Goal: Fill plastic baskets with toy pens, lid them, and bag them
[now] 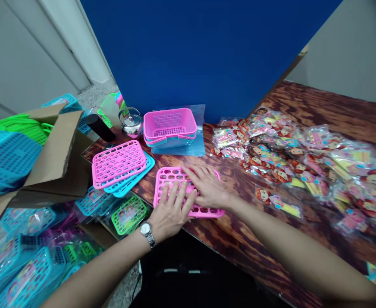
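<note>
A pink perforated lid (pixel 164 181) lies flat near the front edge of the table, and both my hands rest on it. My left hand (pixel 171 209), with a metal watch on the wrist, has its fingers spread over the front left of the lid. Across the right part lies my right hand (pixel 209 187), its fingers stretched to the left. Whether a basket sits beneath the lid is hidden. To the left, a pink lid (pixel 119 163) tops a small stack with blue lids (pixel 133 179). Behind, nested plastic baskets (pixel 170 123), the top one pink, stand on a plastic sheet.
Many bagged cartoon-figure packets (pixel 280 145) cover the table's right side. A small metal kettle (pixel 132 124) and a black cylinder (pixel 100 128) stand at the back left. An open cardboard box (pixel 58 158) and bagged baskets (pixel 30 269) crowd the left. A blue panel (pixel 207 55) rises behind.
</note>
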{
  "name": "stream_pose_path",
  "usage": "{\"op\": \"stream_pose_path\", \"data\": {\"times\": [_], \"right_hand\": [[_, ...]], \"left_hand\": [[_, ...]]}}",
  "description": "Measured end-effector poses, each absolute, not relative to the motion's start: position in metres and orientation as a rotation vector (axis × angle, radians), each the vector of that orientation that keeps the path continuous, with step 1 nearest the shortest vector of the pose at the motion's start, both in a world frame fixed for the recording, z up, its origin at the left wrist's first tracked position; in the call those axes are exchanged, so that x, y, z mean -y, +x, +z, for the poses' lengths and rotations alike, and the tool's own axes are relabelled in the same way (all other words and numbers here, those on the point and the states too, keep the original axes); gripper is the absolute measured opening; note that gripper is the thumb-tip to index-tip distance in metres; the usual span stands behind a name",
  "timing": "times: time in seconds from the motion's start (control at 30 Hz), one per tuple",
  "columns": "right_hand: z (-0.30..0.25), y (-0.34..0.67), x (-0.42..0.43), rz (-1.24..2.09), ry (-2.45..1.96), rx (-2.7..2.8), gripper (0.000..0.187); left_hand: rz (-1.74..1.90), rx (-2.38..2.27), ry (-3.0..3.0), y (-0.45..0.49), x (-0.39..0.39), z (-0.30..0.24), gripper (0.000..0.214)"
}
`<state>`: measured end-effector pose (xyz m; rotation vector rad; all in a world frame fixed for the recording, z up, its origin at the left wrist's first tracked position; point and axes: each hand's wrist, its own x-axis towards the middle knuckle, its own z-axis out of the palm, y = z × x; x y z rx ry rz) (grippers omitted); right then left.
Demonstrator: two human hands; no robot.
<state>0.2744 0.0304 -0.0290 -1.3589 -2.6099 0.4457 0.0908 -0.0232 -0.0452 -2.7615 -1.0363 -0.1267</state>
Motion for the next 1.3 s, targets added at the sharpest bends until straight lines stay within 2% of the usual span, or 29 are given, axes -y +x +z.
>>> {"op": "stream_pose_path", "data": {"times": [0.2,0.33,0.53,0.73,0.9,1.1,1.3], "right_hand": [[-0.027,0.283,-0.04,0.636,-1.327,2.557,0.065],[-0.031,0.281,-0.041,0.631,-1.338,2.472,0.057],[-0.037,0.279,-0.041,0.609,-1.37,2.415,0.054],[-0.032,0.271,-0.05,0.621,-1.501,2.271,0.036],[-0.028,0.261,-0.063,0.632,-1.583,2.21,0.028],[-0.034,0.263,-0.079,0.825,-1.642,2.141,0.021],[-0.038,0.269,-0.096,1.123,-1.454,2.18,0.018]], "left_hand": [[-0.085,1.034,-2.808,0.092,0.02,-0.042,0.061],[-0.124,0.985,-2.841,0.091,0.018,-0.041,0.064],[-0.174,0.958,-2.877,0.091,0.019,-0.042,0.061],[-0.146,1.024,-2.978,0.089,0.016,-0.036,0.068],[-0.117,1.075,-2.984,0.09,0.012,-0.036,0.057],[-0.098,1.086,-3.033,0.088,0.006,-0.035,0.062],[-0.131,0.996,-3.145,0.086,-0.012,-0.025,0.065]]}}
